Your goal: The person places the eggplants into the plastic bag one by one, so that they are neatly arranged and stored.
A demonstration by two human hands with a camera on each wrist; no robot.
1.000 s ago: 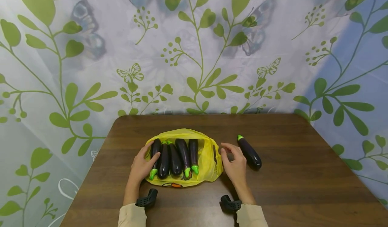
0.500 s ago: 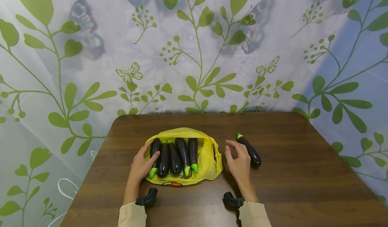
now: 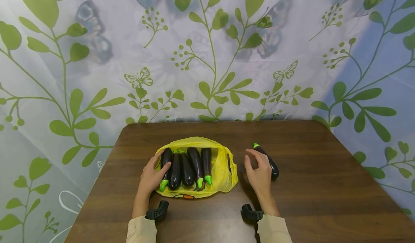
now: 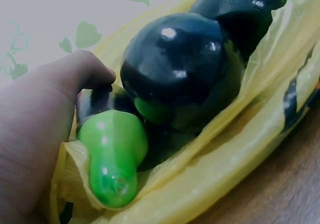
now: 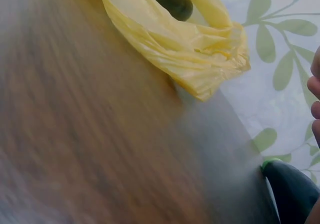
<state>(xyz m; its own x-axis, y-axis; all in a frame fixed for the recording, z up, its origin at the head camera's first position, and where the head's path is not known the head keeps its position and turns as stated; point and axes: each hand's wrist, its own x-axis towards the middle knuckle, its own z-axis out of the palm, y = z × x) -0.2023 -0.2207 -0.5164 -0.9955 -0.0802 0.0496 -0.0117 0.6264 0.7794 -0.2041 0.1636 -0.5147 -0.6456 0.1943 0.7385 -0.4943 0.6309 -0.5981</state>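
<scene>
A yellow plastic bag (image 3: 223, 178) lies with its mouth spread, several purple-black eggplants (image 3: 187, 169) side by side inside it. My left hand (image 3: 150, 174) holds the bag's left side, its thumb over the leftmost eggplant (image 3: 166, 162). The left wrist view shows that eggplant's green cap (image 4: 112, 154) beside the hand, against the yellow film. My right hand (image 3: 260, 171), fingers loosely bent and holding nothing, hovers right of the bag. It overlaps a single eggplant (image 3: 274, 169) on the table, whose middle is partly hidden behind the fingers.
The brown wooden table (image 3: 324, 185) ends at a floral curtain (image 3: 207, 55) behind it. Black wrist mounts (image 3: 157, 212) sit on both wrists, near the beige sleeves.
My right hand has moved rightward, away from the bag's right edge and over to the lone eggplant. The left hand, bag and eggplants have stayed put.
</scene>
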